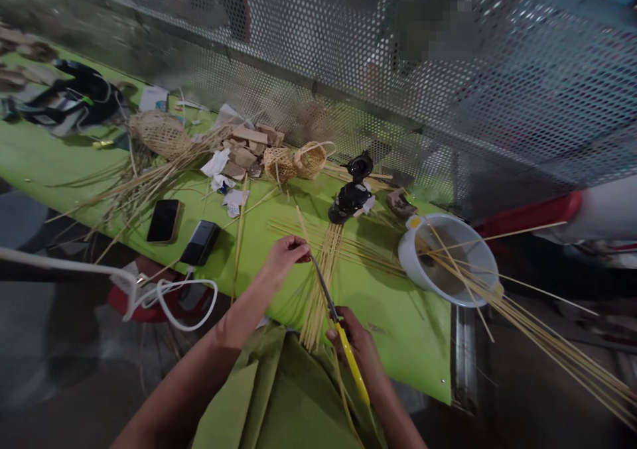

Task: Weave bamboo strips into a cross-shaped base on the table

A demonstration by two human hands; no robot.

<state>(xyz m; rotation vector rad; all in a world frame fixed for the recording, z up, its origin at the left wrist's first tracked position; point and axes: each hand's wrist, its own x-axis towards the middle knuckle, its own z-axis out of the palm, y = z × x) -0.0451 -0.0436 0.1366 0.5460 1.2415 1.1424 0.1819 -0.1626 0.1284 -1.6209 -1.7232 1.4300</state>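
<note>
My left hand [287,255] pinches a thin pale cane strip [302,222] over the middle of the green table. In my right hand [359,343] is a pair of scissors [328,294] with yellow handles. Its blades point up and left, their tips close by my left fingertips. Below both hands, several cane strips [318,296] lie side by side, and others [368,253] cross them. A black object with a round top [352,197] rests on the far end of the bundle. Another strip [343,396] hangs down over my green clothing beside the scissors.
A white bucket [408,256] with long strips sticking out stands at the table's right end. Small woven baskets [309,160] and brown scraps [243,154] lie at the back. On the left are a phone [163,221] and a power bank [200,243] with a white cable. Perforated metal [318,58] borders the table.
</note>
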